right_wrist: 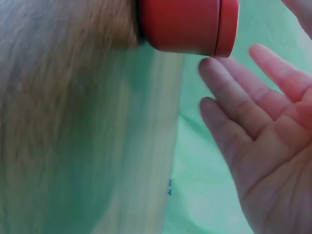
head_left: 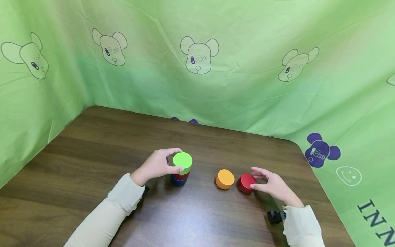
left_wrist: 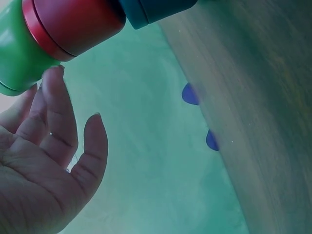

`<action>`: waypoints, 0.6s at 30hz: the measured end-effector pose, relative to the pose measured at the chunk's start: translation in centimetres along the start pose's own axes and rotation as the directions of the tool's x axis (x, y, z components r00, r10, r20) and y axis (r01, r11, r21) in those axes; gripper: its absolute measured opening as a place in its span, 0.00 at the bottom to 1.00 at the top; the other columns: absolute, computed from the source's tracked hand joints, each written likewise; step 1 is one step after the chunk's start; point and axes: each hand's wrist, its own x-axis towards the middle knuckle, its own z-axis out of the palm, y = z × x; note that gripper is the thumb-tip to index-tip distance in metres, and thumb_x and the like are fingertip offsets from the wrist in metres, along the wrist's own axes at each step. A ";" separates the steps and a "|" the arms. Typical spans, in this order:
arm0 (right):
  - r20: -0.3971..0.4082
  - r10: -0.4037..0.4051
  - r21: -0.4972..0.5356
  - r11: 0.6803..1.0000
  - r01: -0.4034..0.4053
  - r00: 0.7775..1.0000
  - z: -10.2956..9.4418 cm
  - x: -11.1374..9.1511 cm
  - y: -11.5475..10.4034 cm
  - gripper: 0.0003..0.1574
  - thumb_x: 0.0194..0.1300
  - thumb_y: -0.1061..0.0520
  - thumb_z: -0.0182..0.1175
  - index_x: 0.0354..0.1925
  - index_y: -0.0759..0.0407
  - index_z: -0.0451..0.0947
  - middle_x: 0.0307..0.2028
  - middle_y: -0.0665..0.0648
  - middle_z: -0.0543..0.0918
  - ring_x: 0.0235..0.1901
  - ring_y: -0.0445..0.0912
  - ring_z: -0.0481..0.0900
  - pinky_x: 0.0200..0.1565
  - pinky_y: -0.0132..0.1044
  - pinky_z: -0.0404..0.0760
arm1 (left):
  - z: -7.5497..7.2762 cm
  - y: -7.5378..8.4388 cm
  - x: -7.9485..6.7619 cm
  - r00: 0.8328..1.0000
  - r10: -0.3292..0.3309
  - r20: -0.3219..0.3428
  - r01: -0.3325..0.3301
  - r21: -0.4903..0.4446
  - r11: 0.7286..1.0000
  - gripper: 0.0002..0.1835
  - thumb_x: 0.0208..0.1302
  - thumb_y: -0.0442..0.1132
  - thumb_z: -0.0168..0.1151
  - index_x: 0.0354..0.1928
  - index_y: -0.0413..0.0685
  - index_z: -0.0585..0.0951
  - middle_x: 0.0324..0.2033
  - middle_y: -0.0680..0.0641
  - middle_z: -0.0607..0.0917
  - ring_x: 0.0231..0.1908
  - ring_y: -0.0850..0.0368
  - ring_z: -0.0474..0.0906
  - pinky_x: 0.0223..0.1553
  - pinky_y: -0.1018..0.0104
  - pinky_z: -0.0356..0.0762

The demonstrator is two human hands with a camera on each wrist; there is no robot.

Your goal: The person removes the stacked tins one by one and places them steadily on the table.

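In the head view a stack of small round lidded tins stands upright on the table: a green tin (head_left: 182, 160) on top, a dark red tin (head_left: 180, 176) below it and a blue tin (head_left: 179, 182) at the bottom. My left hand (head_left: 158, 164) pinches the green tin between thumb and fingers; the left wrist view shows fingertips against its side. To the right lies a separate red tin (head_left: 246, 183). My right hand (head_left: 273, 185) is spread around that tin's right side, fingertips at its edge (right_wrist: 226, 29) and fingers nearly straight in the right wrist view.
An orange tin (head_left: 225, 179) sits between the stack and the separate red tin, close to the latter. The brown wooden table (head_left: 123, 137) meets a green printed cloth (head_left: 240, 103) along its back and sides.
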 end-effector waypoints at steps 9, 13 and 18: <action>-0.080 -0.027 0.022 0.999 0.029 0.996 0.2 0.3 -1.2 0.35 0.58 0.58 0.68 0.60 0.69 0.70 0.49 0.66 0.81 0.49 0.57 0.79 0.47 0.44 0.78 | -0.1 -0.3 -0.2 1.000 -0.011 0.001 0.010 0.044 0.999 0.35 0.48 0.44 0.73 0.60 0.44 0.75 0.47 0.46 0.81 0.38 0.50 0.75 0.35 0.62 0.73; -0.127 -0.038 0.048 0.998 0.044 0.991 0.6 0.7 -1.9 0.33 0.58 0.60 0.68 0.60 0.69 0.71 0.47 0.66 0.81 0.46 0.51 0.81 0.45 0.41 0.78 | -0.1 -0.4 -0.3 0.999 -0.038 0.029 0.036 0.050 0.998 0.36 0.46 0.45 0.74 0.60 0.44 0.74 0.45 0.47 0.81 0.34 0.52 0.75 0.31 0.63 0.72; -0.161 -0.045 0.066 0.996 0.057 0.986 1.3 1.4 -3.5 0.34 0.56 0.58 0.69 0.59 0.68 0.73 0.46 0.66 0.82 0.44 0.55 0.81 0.44 0.38 0.78 | 0.0 -0.7 -0.5 0.998 -0.053 0.034 0.051 0.043 0.998 0.36 0.45 0.44 0.75 0.59 0.43 0.74 0.41 0.49 0.82 0.30 0.59 0.73 0.30 0.65 0.72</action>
